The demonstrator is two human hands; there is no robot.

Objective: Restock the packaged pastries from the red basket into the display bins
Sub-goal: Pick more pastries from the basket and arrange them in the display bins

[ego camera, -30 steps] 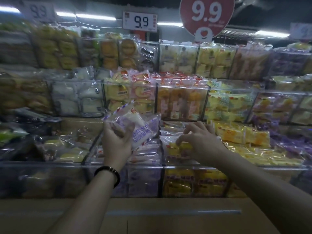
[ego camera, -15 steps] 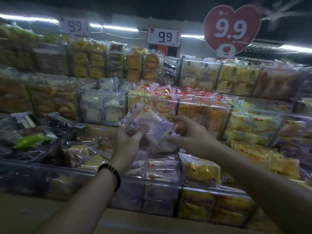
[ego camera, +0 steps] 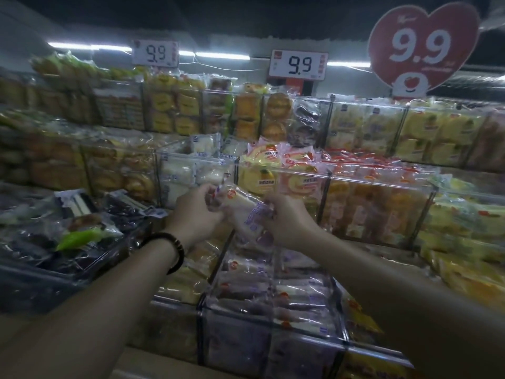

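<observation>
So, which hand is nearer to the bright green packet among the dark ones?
Left. The left hand grips the purple-printed pastry packet to the right of the bright green packet; the right hand holds the same packet's other end, farther right.

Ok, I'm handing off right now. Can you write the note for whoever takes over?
Left grip: holds the left end of the clear-wrapped white pastry packet with purple print.
Right grip: holds its right end. The packet is tilted in the air, above the clear acrylic bin of matching purple-print packets in this view.
Done: that bin already holds several packets.
Left: set this packet down, probably in that bin. The red basket is out of view, so I can't tell how much stock remains.
</observation>
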